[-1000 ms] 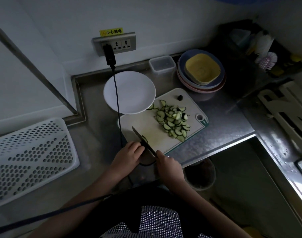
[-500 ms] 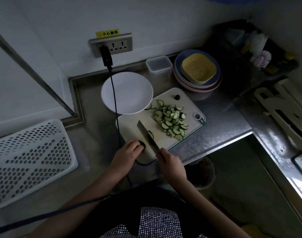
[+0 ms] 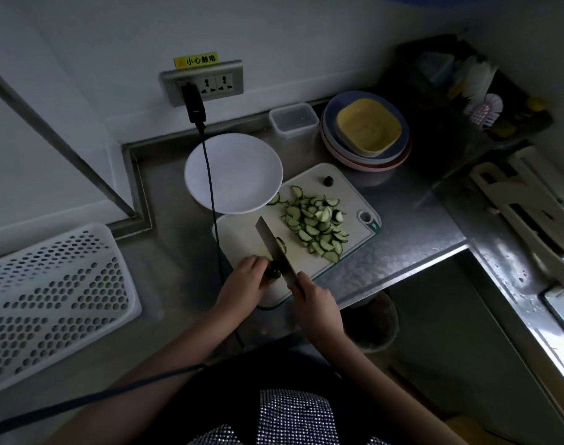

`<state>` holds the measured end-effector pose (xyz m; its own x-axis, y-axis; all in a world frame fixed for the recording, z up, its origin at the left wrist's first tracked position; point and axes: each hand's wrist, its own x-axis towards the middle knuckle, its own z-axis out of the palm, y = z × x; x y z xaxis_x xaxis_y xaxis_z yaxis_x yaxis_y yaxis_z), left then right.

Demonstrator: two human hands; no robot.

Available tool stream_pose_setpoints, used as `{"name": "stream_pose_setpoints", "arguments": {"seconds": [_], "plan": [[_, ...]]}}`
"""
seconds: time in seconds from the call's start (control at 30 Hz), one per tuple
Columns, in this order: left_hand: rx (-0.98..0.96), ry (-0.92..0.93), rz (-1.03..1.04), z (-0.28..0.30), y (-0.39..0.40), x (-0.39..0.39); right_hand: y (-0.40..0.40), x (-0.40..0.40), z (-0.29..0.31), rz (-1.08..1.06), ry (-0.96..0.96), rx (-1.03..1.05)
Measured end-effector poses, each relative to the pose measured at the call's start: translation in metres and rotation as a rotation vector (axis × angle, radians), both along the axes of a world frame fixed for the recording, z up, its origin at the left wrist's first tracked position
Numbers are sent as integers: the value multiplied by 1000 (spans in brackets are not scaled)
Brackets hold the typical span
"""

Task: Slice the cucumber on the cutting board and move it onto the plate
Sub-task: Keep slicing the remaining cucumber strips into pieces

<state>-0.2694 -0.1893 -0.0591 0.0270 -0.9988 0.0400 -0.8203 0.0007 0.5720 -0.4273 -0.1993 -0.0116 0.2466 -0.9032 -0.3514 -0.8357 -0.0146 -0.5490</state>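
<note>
A pale cutting board (image 3: 242,232) lies on the steel counter with a heap of cucumber slices (image 3: 316,226) on its right half. My left hand (image 3: 247,279) pinches the short dark cucumber end (image 3: 274,273) at the board's near left. My right hand (image 3: 309,297) grips the handle of a knife (image 3: 271,242) whose blade stands right beside the stub, with a fresh slice (image 3: 280,244) leaning on its right face. A small dark cucumber tip (image 3: 328,180) lies at the board's far edge. The white plate (image 3: 239,171) sits behind the board, bare.
A black cable (image 3: 210,194) runs from the wall socket across the plate and board's left edge toward me. A stack of plates with a yellow dish (image 3: 367,126) and a clear box (image 3: 293,118) stand behind. A white perforated basket (image 3: 49,297) lies left. The counter edge drops off at right.
The knife has moved along the stub and a new slice now leans on the blade. My left hand's fingers have stayed on the shrinking cucumber end.
</note>
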Motion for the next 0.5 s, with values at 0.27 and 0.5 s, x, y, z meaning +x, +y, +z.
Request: {"name": "stream_pose_setpoints", "arguments": {"seconds": [0.27,0.5], "plan": [[-245,-203,-218,-9,6,8,3,-5,-1,-29,38,-17],[-173,-184,-239,-4,1,7,6,2,2,-25,11,15]]}}
